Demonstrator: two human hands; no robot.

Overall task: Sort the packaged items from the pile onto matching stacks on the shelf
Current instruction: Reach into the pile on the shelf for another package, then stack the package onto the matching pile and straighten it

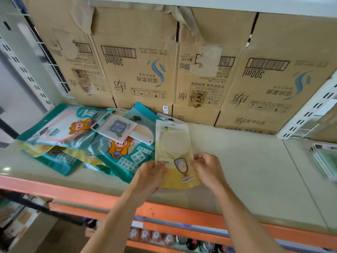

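The jumbled pile of teal and yellow printed plastic packets (78, 141) lies left of the held packet, overlapping its left edge. The left hand (149, 174) pinches the lower left edge of the flat yellow-and-clear plastic packet (175, 154), above the beige shelf board (237, 161). The right hand (207, 168) pinches its lower right edge. Well apart to the packet's right lies a small stack of green-edged flat packets (324, 161).

Glossy plastic, rough cardboard

Packets (116, 152) and yellow pouch (176, 156): shiny clear plastic film. Boxes (138, 57): matt, torn brown cardboard. Shelf (246, 161): smooth, pale, painted metal.
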